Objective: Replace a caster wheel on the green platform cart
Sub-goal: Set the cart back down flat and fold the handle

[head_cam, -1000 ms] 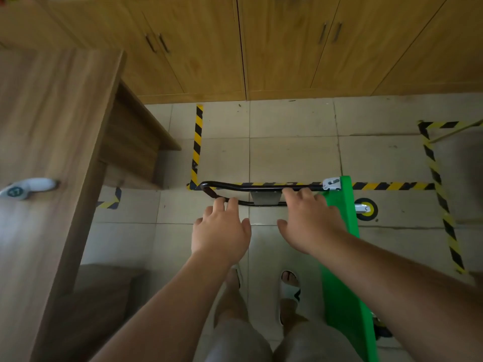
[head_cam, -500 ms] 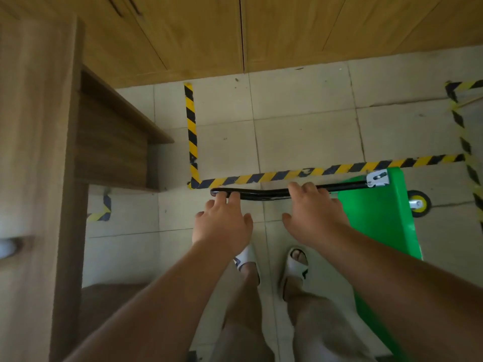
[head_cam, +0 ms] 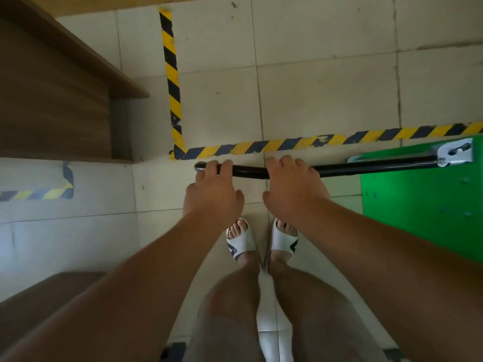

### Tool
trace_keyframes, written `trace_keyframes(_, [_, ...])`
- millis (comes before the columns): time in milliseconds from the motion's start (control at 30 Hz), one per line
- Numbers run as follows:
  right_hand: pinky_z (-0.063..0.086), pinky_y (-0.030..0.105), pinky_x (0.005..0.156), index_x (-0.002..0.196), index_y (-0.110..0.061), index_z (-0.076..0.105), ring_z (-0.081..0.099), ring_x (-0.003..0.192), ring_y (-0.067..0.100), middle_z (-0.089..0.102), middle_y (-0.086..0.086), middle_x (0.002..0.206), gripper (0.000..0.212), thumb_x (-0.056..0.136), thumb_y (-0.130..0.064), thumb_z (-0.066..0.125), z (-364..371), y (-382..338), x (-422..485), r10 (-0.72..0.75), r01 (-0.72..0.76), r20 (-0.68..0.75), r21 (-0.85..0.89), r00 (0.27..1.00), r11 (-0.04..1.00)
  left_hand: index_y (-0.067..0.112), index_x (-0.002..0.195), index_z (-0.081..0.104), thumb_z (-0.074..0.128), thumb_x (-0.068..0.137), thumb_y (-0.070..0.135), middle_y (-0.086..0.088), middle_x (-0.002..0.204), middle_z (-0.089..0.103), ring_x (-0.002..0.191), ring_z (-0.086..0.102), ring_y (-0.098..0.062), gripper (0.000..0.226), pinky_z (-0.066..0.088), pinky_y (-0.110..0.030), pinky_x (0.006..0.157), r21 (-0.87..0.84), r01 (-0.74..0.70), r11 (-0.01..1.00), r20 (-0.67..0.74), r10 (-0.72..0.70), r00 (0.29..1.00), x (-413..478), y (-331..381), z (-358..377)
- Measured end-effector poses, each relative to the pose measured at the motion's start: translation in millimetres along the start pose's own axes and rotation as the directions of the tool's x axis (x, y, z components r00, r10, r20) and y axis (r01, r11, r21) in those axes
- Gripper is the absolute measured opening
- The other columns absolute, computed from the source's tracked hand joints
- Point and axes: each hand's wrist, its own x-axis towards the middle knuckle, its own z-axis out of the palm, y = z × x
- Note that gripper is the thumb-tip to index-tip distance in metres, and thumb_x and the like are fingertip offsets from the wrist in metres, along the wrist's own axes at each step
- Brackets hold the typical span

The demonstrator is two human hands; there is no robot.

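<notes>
Nearest the camera, on the near side of the black handle (head_cam: 366, 167), are the person's bare knees and a pair of white slide sandals (head_cam: 241, 242) standing side by side on the pale tiled floor (head_cam: 326, 95), toes pointing toward the handle. Both forearms reach forward above them. The left hand (head_cam: 213, 194) lies over the handle's left end, its fingers (head_cam: 224, 167) curled over the top of the bar, thumb on the near side. The right hand (head_cam: 292, 192) grips the handle just beside it, fingers bent over the bar in the same way; how far either set of fingers wraps underneath cannot be seen. The handle runs level across the view and, at its right end, joins a silver metal bracket (head_cam: 456, 152) fixed to the green platform cart (head_cam: 423, 210). The cart's flat green face, dotted with small fastener marks, spreads out on the near side of the handle's right end. Just beyond the handle, a strip of yellow-and-black hazard tape (head_cam: 287, 146) runs nearly parallel to it, then turns a corner away from the person. Left of the handle and farther off stands a brown wooden shelf unit (head_cam: 52, 100).
</notes>
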Motion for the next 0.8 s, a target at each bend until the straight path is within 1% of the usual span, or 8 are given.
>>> trace_keyframes(100, [0.042,0.044,0.101,0.141,-0.020,0.036,0.047,0.123,0.030,0.046,0.011,0.137,0.059,0.090,-0.036,0.062,22.0,1.5,24.6,-0.031,0.031,0.004,-0.014,1.000,0.999,0.021,0.151,0.027,0.057,0.092,0.040,-0.007,0.152,0.034,0.135,0.037,-0.029,0.069,0.042,-0.044,0.101,0.020,-0.020,1.000,-0.045,0.021,0.999,23.6,-10.2,20.1])
trace_keyframes(200, [0.042,0.042,0.098,0.135,-0.019,0.042,0.051,0.116,0.029,0.052,0.010,0.127,0.048,0.093,-0.032,0.058,38.6,3.7,43.9,-0.075,0.075,-0.005,-0.023,0.997,0.997,0.018,0.147,0.037,0.058,0.092,0.034,-0.007,0.146,0.042,0.132,0.040,-0.028,0.061,0.040,-0.043,0.104,0.038,-0.035,0.999,-0.050,0.037,0.998,46.2,-22.0,35.0])
trace_keyframes(300, [0.039,0.038,0.085,0.123,-0.018,0.050,0.053,0.096,0.025,0.056,0.003,0.103,0.027,0.097,-0.026,0.051,49.1,4.1,60.4,-0.104,0.104,-0.025,-0.024,0.994,0.994,0.016,0.126,0.053,0.056,0.092,0.026,-0.006,0.122,0.056,0.113,0.049,-0.026,0.035,0.043,-0.038,0.092,0.055,-0.069,0.996,-0.076,0.073,0.994,66.7,-32.0,43.6])
trace_keyframes(367, [0.034,0.035,0.075,0.114,-0.020,0.052,0.047,0.078,0.020,0.049,-0.002,0.085,0.017,0.098,-0.026,0.049,54.6,3.6,70.0,-0.104,0.102,-0.036,-0.053,0.994,0.993,0.016,0.113,0.058,0.056,0.093,0.024,-0.005,0.107,0.060,0.100,0.053,-0.025,0.022,0.045,-0.037,0.082,0.066,-0.070,0.995,-0.069,0.075,0.995,78.8,-34.8,44.3])
trace_keyframes(433, [0.034,0.033,0.066,0.108,-0.022,0.054,0.047,0.068,0.017,0.048,-0.004,0.076,0.012,0.099,-0.027,0.050,57.0,3.1,77.9,-0.093,0.091,-0.028,-0.063,0.995,0.994,0.017,0.106,0.061,0.056,0.094,0.026,-0.003,0.096,0.060,0.092,0.054,-0.024,0.016,0.047,-0.037,0.075,0.079,-0.077,0.994,-0.065,0.083,0.994,87.1,-35.2,43.9])
trace_keyframes(500, [0.036,0.032,0.058,0.102,-0.024,0.056,0.053,0.068,0.017,0.050,-0.004,0.075,0.009,0.099,-0.031,0.051,55.9,3.0,83.7,-0.084,0.084,-0.002,-0.059,0.996,0.995,0.018,0.100,0.062,0.057,0.094,0.029,0.000,0.088,0.056,0.088,0.053,-0.022,0.014,0.047,-0.036,0.071,0.091,-0.097,0.991,-0.068,0.104,0.992,90.4,-35.7,44.4])
trace_keyframes(600, [0.037,0.029,0.053,0.091,-0.025,0.053,0.055,0.067,0.017,0.053,-0.004,0.075,0.017,0.099,-0.040,0.050,51.7,2.4,86.5,-0.089,0.090,0.036,-0.046,0.995,0.995,0.020,0.098,0.062,0.057,0.094,0.034,0.002,0.082,0.051,0.082,0.047,-0.020,0.015,0.044,-0.034,0.066,0.098,-0.130,0.987,-0.066,0.137,0.988,88.1,-38.8,43.5])
trace_keyframes(800, [0.048,0.031,0.058,0.089,-0.022,0.059,0.059,0.066,0.018,0.057,-0.003,0.073,0.020,0.098,-0.039,0.051,37.6,1.5,65.7,-0.046,0.048,0.069,-0.027,0.997,0.998,0.024,0.099,0.062,0.057,0.094,0.040,0.003,0.080,0.053,0.080,0.049,-0.018,0.018,0.042,-0.032,0.066,0.134,-0.180,0.975,-0.068,0.190,0.979,64.6,-34.1,24.9])
